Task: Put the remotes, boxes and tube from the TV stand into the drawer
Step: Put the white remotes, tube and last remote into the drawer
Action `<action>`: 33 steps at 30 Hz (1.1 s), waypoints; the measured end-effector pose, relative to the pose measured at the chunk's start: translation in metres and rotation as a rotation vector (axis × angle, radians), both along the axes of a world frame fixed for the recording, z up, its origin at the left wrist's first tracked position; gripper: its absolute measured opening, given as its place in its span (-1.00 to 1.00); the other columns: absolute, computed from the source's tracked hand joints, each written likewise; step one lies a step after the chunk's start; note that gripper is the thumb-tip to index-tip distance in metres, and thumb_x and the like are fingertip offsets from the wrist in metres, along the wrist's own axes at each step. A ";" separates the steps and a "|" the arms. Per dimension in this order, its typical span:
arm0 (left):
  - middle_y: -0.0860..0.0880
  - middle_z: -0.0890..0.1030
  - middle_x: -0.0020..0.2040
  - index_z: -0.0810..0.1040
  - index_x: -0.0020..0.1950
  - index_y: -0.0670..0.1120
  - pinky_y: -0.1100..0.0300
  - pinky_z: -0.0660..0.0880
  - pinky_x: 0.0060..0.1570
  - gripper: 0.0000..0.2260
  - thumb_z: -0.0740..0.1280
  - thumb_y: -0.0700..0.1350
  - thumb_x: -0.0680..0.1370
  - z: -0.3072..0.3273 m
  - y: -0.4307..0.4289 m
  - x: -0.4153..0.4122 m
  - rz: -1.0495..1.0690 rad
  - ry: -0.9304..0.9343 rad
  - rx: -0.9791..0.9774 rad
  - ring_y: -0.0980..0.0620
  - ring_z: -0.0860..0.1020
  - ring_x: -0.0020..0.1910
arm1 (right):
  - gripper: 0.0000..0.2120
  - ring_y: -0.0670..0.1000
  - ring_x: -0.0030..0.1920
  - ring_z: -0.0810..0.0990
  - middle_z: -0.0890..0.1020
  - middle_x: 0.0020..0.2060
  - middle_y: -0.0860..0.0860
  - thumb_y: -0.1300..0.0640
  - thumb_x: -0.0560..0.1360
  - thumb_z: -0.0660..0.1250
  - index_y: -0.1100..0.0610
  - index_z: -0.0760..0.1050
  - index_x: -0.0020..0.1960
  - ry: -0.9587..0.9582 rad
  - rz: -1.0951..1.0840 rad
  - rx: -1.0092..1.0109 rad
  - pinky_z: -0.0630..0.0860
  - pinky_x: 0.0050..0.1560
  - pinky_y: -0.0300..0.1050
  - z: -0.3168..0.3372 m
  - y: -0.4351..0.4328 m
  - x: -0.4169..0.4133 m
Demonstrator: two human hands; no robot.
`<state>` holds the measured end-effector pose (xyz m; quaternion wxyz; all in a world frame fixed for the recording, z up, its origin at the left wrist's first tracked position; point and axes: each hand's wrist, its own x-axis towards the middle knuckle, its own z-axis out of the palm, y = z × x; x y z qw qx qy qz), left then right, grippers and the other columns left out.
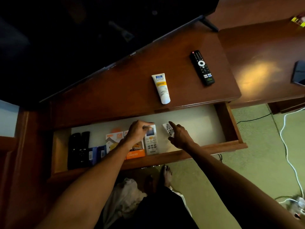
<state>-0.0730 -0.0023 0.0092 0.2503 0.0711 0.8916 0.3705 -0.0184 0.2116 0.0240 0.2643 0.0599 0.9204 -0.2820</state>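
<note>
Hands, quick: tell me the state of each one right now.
Left hand: fingers curled on top of the white remote in the drawer.
Right hand: holding the small white remote.

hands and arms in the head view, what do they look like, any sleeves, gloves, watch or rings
Both hands are bare: the left hand and the right hand wear no gloves. Both forearms are uncovered up to the bottom edge of the picture, so no sleeves show. No watch, bracelet or band sits on either wrist. No ring can be made out, though the dim light and curled fingers hide some of them.
</note>
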 end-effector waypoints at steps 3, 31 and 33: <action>-0.01 0.69 0.10 0.63 0.19 0.03 0.08 0.55 0.10 -0.76 0.40 -0.11 0.53 -0.011 -0.002 -0.003 -0.023 0.072 -0.126 0.01 0.63 0.05 | -0.26 0.23 0.14 0.55 0.51 0.23 0.18 0.08 0.43 0.41 -0.02 0.14 0.52 -0.033 0.018 0.035 0.54 0.06 0.09 -0.007 -0.009 -0.005; -0.10 0.51 0.33 0.54 0.33 -0.05 -0.20 0.34 0.28 -0.71 0.23 -0.14 0.62 -0.014 0.006 0.004 -0.143 0.002 -0.422 -0.17 0.38 0.32 | -0.43 0.17 0.10 0.64 0.64 0.18 0.16 0.20 0.49 0.36 0.10 0.29 0.46 -0.162 0.064 -0.069 0.60 0.11 0.05 -0.022 -0.029 0.007; -0.09 0.49 0.36 0.50 0.36 -0.04 -0.19 0.28 0.31 -0.69 0.21 -0.09 0.63 -0.006 0.008 0.007 -0.169 0.009 -0.436 -0.18 0.33 0.35 | -0.48 0.15 0.08 0.65 0.65 0.18 0.14 0.21 0.53 0.30 0.08 0.30 0.46 -0.179 0.083 -0.061 0.60 0.05 -0.02 -0.019 -0.028 0.007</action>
